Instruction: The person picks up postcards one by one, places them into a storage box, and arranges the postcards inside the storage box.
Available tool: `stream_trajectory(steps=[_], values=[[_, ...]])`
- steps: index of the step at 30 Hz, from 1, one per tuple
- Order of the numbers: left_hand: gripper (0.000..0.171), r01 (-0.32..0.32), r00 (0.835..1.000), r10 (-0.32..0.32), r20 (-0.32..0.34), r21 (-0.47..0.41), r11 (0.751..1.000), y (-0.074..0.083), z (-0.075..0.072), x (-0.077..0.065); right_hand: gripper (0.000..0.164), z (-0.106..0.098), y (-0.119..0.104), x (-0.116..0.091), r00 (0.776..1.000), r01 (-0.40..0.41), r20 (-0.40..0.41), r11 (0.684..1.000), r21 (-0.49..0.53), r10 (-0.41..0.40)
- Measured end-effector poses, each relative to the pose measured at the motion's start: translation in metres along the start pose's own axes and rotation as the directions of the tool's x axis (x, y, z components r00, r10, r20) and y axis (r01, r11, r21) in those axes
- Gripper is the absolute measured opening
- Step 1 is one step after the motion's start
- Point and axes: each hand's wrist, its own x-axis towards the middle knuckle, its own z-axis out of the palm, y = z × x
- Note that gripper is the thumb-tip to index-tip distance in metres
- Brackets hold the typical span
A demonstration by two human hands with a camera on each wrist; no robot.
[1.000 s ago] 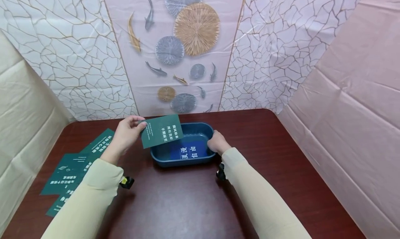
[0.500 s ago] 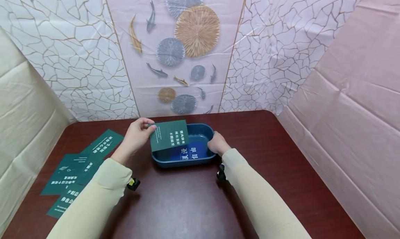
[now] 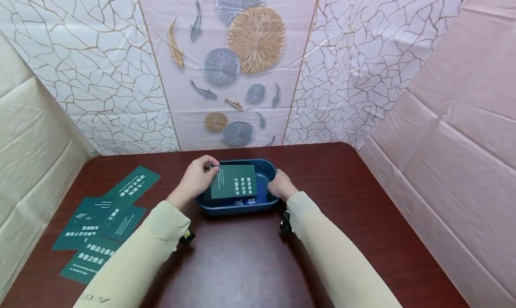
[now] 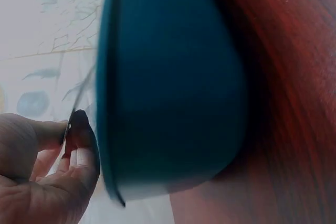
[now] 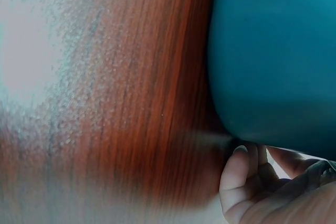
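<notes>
So nearest us there's the glossy dark red worktop (image 3: 258, 263), and a loose overlapping spread of green cards (image 3: 133, 187) sits out past our left hand's outer side, a bit closer to us than the hand itself. Our left hand (image 3: 197, 177) has a lettered card (image 3: 230, 181) pinched at its left end, thumb against fingers. The relation that matters, we reckon: that card's long axis points from the left hand toward the right, dipping that way, with its pinched end above the rim. Left hand's the nearer one. So the card lies between our hands, over the blue tray (image 3: 238, 210); can't tell if its low end touches anything inside. Our right hand (image 3: 282, 185) grips the tray's right end. Under the card, a blue card (image 3: 262, 189) peeks out. Beyond our hands hangs a patterned backdrop (image 3: 342, 75).
</notes>
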Motion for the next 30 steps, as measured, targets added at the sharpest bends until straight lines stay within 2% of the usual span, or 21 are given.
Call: stream_trajectory(steps=[5,9,15,22,27,30], values=[[0.01,-0.014,1.0,0.012,0.025,0.066,0.998,0.0,0.008,0.002,0.065,0.0,0.0,-0.001,1.0,0.014,0.01,1.0,-0.011,-0.014],[0.014,0.019,0.997,-0.025,0.069,0.094,0.995,-0.003,0.013,0.005,0.065,-0.001,0.001,-0.002,1.0,0.028,0.014,0.999,-0.017,-0.028],[0.032,0.059,0.986,-0.085,0.143,0.178,0.982,-0.005,0.02,0.006,0.065,-0.001,0.001,-0.004,1.0,0.03,0.008,0.999,-0.015,-0.03],[0.05,0.067,0.964,-0.146,0.224,0.326,0.943,-0.002,0.029,0.008,0.065,-0.003,0.003,-0.003,0.999,0.038,0.005,0.999,-0.015,-0.038],[0.048,0.049,0.944,-0.175,0.28,0.405,0.913,-0.002,0.036,0.007,0.066,-0.002,0.004,-0.001,0.999,0.034,0.016,0.999,-0.001,-0.034],[0.047,0.014,0.941,-0.164,0.298,0.448,0.894,-0.002,0.038,0.006,0.066,-0.001,0.004,0.0,0.999,0.039,0.018,0.999,-0.004,-0.038]])
